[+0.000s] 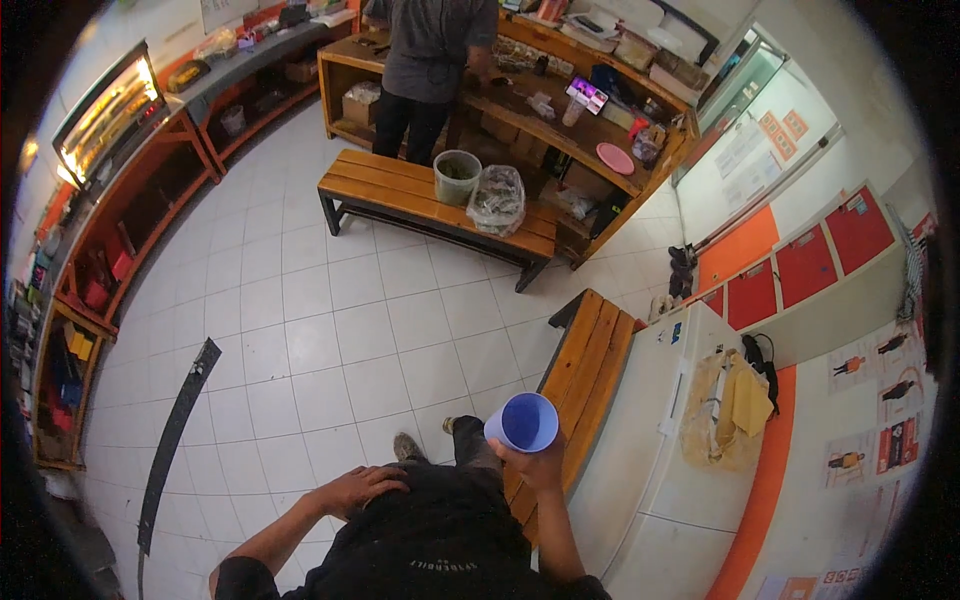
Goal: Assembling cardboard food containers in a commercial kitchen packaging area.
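Near our right side, just left of the wooden bench (590, 370), we are holding a blue plastic cup (524, 422) with the right hand (540, 462), fingers closing around its lower wall. It looks light and thin-walled, so we are judging a gentle side grip best. Our left hand (358, 488) is resting flat and empty on our dark shirt (440, 540).

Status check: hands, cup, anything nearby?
Right hand gripping blue cup, upright, mouth open. Left hand flat on own thigh, empty. Wooden bench just beyond cup.
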